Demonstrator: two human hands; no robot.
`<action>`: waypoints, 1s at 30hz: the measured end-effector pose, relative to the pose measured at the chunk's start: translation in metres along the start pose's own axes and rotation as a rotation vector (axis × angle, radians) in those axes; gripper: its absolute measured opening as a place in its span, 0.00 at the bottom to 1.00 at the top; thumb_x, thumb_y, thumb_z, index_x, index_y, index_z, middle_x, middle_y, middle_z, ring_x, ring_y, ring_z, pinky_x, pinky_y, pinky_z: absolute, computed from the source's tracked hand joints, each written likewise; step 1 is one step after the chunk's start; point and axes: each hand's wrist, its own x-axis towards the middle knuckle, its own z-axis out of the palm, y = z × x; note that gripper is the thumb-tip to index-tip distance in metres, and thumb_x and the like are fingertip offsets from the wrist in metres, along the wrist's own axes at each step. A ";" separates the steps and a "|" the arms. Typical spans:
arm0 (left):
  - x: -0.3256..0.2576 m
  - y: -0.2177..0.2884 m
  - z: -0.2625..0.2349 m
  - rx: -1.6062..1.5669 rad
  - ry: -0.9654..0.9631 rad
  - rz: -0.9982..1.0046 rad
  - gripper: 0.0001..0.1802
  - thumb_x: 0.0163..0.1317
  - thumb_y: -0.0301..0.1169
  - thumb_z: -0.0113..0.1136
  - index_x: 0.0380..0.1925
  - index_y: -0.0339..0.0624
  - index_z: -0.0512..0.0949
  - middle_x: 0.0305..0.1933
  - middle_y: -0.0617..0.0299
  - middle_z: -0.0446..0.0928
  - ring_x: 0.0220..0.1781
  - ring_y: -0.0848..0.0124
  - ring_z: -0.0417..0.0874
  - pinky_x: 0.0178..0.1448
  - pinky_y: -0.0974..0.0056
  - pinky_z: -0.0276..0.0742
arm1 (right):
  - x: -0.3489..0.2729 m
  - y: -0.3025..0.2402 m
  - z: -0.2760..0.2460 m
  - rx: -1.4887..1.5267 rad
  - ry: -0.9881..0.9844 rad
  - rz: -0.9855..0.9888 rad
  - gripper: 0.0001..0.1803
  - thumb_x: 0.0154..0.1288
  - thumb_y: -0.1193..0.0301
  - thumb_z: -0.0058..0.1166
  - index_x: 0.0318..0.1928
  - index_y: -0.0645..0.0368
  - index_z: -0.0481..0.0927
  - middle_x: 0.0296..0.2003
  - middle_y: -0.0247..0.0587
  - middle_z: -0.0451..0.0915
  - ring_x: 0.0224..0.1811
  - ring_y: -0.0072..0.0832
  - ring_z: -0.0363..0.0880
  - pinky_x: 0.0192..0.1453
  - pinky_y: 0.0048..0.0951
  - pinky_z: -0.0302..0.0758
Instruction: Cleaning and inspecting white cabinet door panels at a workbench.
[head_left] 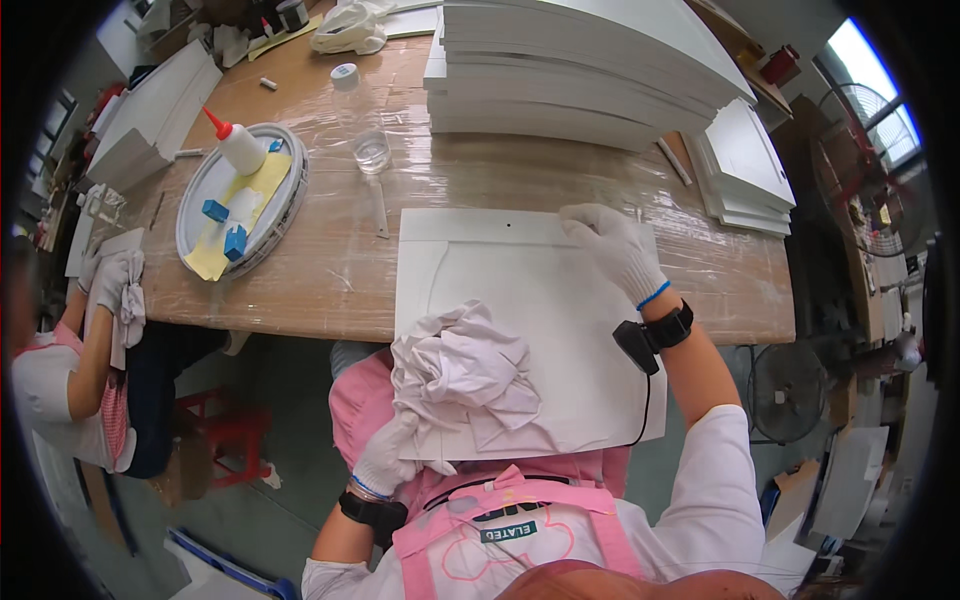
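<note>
A flat white panel (pixel 590 350) lies partly on the table and reaches over its near edge above my lap. It has a small dark hole near its far edge. My left hand (pixel 385 458), in a white glove, grips the panel's near left corner, with the thumb near a crumpled white cloth (pixel 465 365) that lies on the panel. At the far right edge of the panel is my gloved right hand (pixel 615 250). Its fingers are curled and closed, and what they hold, if anything, is hidden.
A tall stack of white panels (pixel 580 70) stands beyond, with a smaller stack (pixel 740 170) at right. On the left, a round lid (pixel 190 215) carries a red-tipped white bottle (pixel 242 150) and blue blocks. A clear bottle (pixel 368 120) stands nearby. Another person's gloved hands (pixel 115 280) work far left.
</note>
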 end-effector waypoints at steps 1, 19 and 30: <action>0.002 -0.001 0.005 0.066 0.017 -0.006 0.26 0.78 0.41 0.43 0.68 0.38 0.59 0.67 0.42 0.69 0.61 0.41 0.78 0.47 0.27 0.82 | 0.007 -0.015 0.018 0.020 -0.016 -0.012 0.21 0.68 0.58 0.53 0.53 0.58 0.83 0.47 0.46 0.85 0.52 0.37 0.83 0.59 0.32 0.75; -0.002 -0.003 -0.002 0.169 0.082 -0.082 0.10 0.77 0.31 0.46 0.53 0.41 0.72 0.49 0.61 0.78 0.51 0.63 0.82 0.54 0.57 0.82 | 0.136 -0.164 0.251 -0.547 -0.142 -0.222 0.14 0.62 0.69 0.54 0.42 0.60 0.88 0.37 0.50 0.86 0.39 0.46 0.86 0.35 0.56 0.77; 0.006 -0.004 0.009 0.183 -0.039 -0.063 0.23 0.76 0.34 0.47 0.65 0.36 0.61 0.60 0.51 0.74 0.51 0.45 0.84 0.49 0.43 0.85 | 0.135 -0.157 0.214 -0.387 -0.252 -0.331 0.11 0.58 0.71 0.58 0.41 0.60 0.87 0.38 0.55 0.86 0.40 0.50 0.86 0.38 0.48 0.81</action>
